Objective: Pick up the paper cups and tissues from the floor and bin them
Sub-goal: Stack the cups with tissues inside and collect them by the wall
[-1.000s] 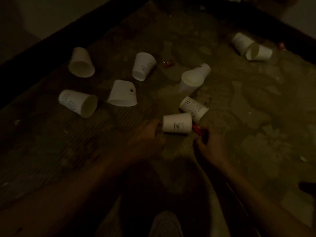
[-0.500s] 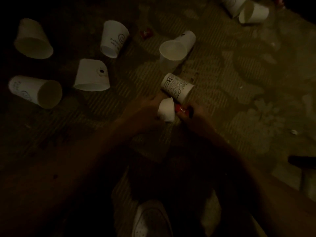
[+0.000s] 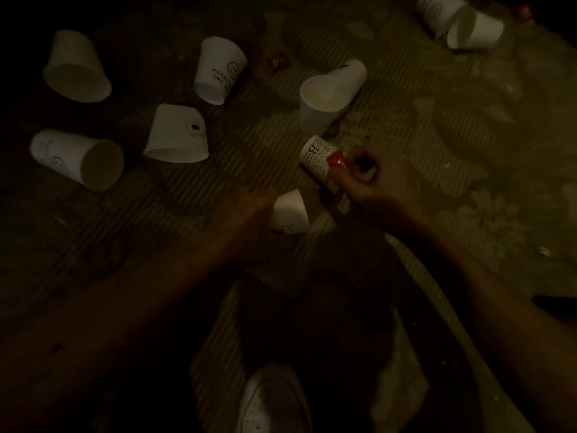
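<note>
Dim patterned carpet (image 3: 468,126). Tipped paper cups (image 3: 176,134) scattered left and centre; cup pair (image 3: 474,29) far right. Small red scrap (image 3: 277,62) far centre. White shoe (image 3: 268,404) near.

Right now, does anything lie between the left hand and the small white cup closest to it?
Nothing visible does. The left hand is directly beside the small cup; blur hides whether they touch. The right hand, gripping a red object, is on the cup's other side.

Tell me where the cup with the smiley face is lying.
In the head view the smiley-face cup lies on the floor upper left of centre, between a plain cup to its left and a small red scrap to its right.
</note>
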Motion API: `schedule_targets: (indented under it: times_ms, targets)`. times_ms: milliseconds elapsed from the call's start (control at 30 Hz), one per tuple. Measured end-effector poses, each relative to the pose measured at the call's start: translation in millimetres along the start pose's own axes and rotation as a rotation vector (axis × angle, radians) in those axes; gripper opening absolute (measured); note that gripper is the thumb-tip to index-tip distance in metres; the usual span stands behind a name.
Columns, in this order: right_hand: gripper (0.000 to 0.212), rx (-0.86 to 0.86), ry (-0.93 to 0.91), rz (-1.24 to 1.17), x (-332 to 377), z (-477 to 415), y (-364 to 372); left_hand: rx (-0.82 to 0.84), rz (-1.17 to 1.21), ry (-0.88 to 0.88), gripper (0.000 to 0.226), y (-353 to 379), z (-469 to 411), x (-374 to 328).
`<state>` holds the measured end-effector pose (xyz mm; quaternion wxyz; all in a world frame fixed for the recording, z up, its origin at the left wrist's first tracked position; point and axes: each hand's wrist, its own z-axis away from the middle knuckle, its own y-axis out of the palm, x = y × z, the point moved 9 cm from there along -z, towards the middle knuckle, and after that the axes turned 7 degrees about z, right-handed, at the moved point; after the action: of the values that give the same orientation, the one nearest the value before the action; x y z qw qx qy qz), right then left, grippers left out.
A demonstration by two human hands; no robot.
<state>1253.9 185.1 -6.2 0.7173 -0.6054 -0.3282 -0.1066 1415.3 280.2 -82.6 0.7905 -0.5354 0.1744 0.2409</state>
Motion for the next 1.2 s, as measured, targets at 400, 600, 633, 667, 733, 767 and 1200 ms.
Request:
schedule_targets:
  times_ms: [400, 600, 633, 667, 733, 767, 1200]
  targets:
    - [0.050, 0.442, -0.040, 0.426, -0.8, -55.1, 52.8, 0.016, 0.093, -0.072, 0.088, -0.6, 0.7, 6.1]
    - [0.074, 0.514, -0.006, 0.376, 4.0, -57.8, 76.1, 0.025, 0.213, -0.148, 0.090, 0.4, -6.9, 12.6]
    - [0.075, 0.531, -0.025, 0.402, 6.0, -55.9, 81.6, 0.019, 0.243, -0.156, 0.091, 0.1, -7.0, 13.3]
    - [0.075, 0.531, -0.045, 0.425, 8.5, -54.2, 85.2, 0.007, 0.276, -0.160, 0.090, -1.1, -6.3, 13.7]
    - [0.071, 0.502, -0.083, 0.445, 12.3, -52.3, 91.0, -0.019, 0.365, -0.163, 0.088, -5.4, -1.9, 17.9]
    - [0.068, 0.489, -0.097, 0.435, 12.7, -51.7, 93.4, -0.030, 0.393, -0.155, 0.084, -8.9, 2.2, 21.0]
    - [0.047, 0.540, -0.122, 0.147, 47.8, -38.5, 118.8, -0.090, -0.159, -0.078, 0.121, -83.9, 36.3, 91.1]
